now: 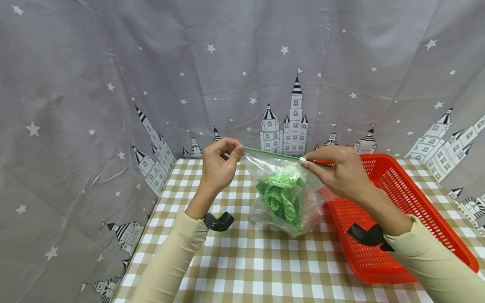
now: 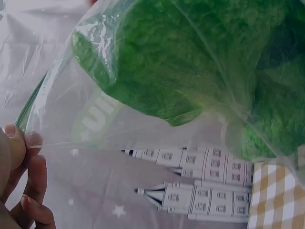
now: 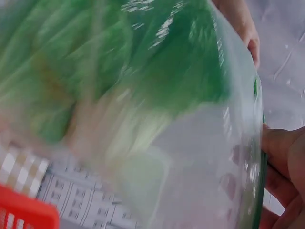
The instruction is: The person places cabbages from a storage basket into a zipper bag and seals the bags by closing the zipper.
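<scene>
A clear slider zip bag (image 1: 261, 212) with a green top strip hangs between my two hands, over the checked cloth. Inside it lies green leafy lettuce (image 1: 281, 198), which fills much of both wrist views behind the shiny film. My left hand (image 1: 221, 164) pinches the top left corner of the bag between thumb and forefinger. At the white slider (image 1: 302, 159) on the strip, the thumb and fingers of my right hand (image 1: 339, 170) pinch the bag's top edge, toward its right end. In the left wrist view, faint printed letters (image 2: 99, 114) show on the film.
A red perforated plastic basket (image 1: 413, 198) stands at the right, partly under my right forearm. The bag's lower right side overlaps its near-left rim in the head view. A brown-and-white checked cloth (image 1: 242, 269) covers the table. Behind hangs a grey curtain (image 1: 235, 38) printed with castles and stars.
</scene>
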The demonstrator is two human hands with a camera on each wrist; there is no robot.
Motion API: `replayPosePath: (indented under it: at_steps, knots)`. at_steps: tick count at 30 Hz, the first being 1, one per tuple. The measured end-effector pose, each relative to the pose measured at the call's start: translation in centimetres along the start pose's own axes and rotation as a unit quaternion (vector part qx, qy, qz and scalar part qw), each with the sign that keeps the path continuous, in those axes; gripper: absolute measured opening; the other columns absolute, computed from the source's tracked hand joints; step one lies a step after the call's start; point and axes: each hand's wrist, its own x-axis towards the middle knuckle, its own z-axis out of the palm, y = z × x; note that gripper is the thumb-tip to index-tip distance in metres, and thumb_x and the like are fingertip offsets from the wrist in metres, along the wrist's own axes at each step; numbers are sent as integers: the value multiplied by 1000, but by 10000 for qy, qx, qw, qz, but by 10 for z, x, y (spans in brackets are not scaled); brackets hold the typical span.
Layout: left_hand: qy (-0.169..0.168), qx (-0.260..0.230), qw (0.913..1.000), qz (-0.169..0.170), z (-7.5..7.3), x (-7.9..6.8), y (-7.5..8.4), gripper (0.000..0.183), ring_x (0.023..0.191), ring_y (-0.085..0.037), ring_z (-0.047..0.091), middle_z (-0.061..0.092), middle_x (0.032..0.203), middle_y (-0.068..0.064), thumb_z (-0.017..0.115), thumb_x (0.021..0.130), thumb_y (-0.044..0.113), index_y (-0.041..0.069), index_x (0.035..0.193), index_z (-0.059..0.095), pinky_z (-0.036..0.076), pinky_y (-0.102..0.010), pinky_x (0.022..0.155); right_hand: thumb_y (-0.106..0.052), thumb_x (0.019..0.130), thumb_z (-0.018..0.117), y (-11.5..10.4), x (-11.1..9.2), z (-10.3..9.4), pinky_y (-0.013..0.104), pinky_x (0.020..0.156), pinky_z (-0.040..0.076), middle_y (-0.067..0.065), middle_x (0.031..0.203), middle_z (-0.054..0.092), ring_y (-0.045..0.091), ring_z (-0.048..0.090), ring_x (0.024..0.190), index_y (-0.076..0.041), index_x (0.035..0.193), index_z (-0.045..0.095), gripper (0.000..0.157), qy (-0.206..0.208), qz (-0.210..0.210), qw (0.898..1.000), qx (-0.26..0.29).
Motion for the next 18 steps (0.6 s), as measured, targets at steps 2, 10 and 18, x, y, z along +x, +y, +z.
replayPosePath:
  at_steps: [2, 10, 18]
  knots:
    - [100, -10, 9999, -29, -8, -1, -5, 7, 56, -12, 54, 63, 67, -12, 70, 87, 3, -2, 84, 67, 39, -20, 46, -5, 76, 82, 3, -7, -8, 24, 70, 47, -3, 84, 73, 14, 67, 76, -11, 89, 79, 14, -16, 88, 9999, -122]
    - [367, 166, 9989, -227, -37, -10, -11, 8, 57, -11, 58, 65, 71, -8, 72, 87, 2, -2, 83, 66, 42, -20, 47, -2, 70, 84, 11, -34, -46, 13, 75, 44, -1, 85, 74, 5, 65, 80, -11, 90, 79, 22, 129, -1, 9993, -345]
    - [289, -99, 9995, 31, -54, -26, 52, 5, 56, -11, 58, 62, 70, -11, 64, 87, -13, -10, 84, 62, 46, -19, 52, 3, 69, 84, -22, -54, -89, 12, 82, 46, -3, 90, 73, -1, 63, 88, -8, 97, 78, 31, -210, -145, 9997, -48]
